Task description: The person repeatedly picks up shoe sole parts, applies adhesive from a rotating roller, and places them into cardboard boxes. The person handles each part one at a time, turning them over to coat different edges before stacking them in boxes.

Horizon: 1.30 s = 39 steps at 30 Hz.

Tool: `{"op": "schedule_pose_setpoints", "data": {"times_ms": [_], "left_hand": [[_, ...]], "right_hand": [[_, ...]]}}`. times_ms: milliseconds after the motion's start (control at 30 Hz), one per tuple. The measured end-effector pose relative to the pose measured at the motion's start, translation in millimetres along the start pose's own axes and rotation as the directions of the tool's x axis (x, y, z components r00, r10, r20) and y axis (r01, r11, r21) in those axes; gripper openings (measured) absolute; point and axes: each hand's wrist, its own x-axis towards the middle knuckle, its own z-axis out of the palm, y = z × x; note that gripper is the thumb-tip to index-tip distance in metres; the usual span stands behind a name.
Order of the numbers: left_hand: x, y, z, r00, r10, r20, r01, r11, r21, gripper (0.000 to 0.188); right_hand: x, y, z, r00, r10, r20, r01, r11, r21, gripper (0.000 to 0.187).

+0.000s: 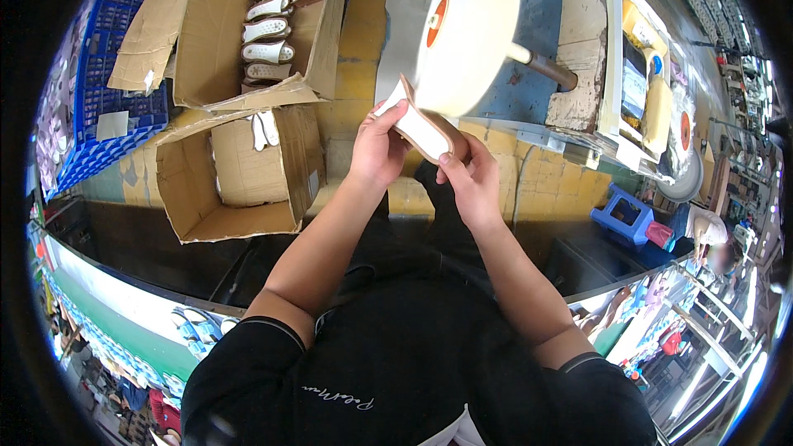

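Note:
Both my hands are closed on one slipper [424, 134] with a white insole and a brown edge, held at a slant with its insole facing up. My left hand [382, 149] grips its upper left end, thumb on the white surface. At its lower right end, my right hand [471, 180] pinches the edge. Just above and right stands a large white buffing wheel [477, 21] with an orange hub, mounted on a metal shaft [545, 68]. The slipper lies right at the wheel's lower rim; whether they touch, I cannot tell.
Upper left, a cardboard box [216, 41] holds several white slippers [267, 29]. A second cardboard box [234, 223] below contains a white pair. A blue crate [103, 136] stands far left. On the right are a tray [613, 58] with yellow bottles, a blue stool [624, 213] and another person [706, 225].

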Motion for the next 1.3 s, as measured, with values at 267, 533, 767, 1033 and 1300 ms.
{"op": "schedule_pose_setpoints", "data": {"times_ms": [267, 533, 767, 1033, 1300], "left_hand": [[2.3, 3.3, 4.4, 0.999, 0.011, -0.036, -0.01, 1.0, 0.022, 0.037], [-14.2, -1.5, -9.2, 0.997, -0.036, 0.066, 0.031, 0.996, 0.085, 0.024], [-19.8, -19.5, -17.3, 0.997, -0.076, 0.008, 0.077, 0.996, -0.04, 0.037], [2.7, -1.9, -1.4, 1.0, 0.013, 0.006, -0.013, 0.999, 0.051, 0.03], [-5.7, -5.6, -5.9, 0.998, -0.058, 0.029, 0.055, 0.995, 0.079, 0.037]], "right_hand": [[5.4, 2.5, -1.2, 0.999, 0.028, 0.02, -0.028, 1.0, 0.001, 0.049], [-15.7, 19.5, -14.2, 0.995, -0.089, 0.048, 0.089, 0.996, 0.0, 0.049], [-22.8, 14.6, -18.3, 0.998, -0.038, 0.049, 0.041, 0.997, -0.066, 0.048], [9.7, 5.1, -13.4, 0.997, 0.065, 0.03, -0.065, 0.998, 0.004, 0.046], [-4.9, 12.6, -13.8, 0.999, -0.045, -0.007, 0.046, 0.996, 0.074, 0.046]]}}
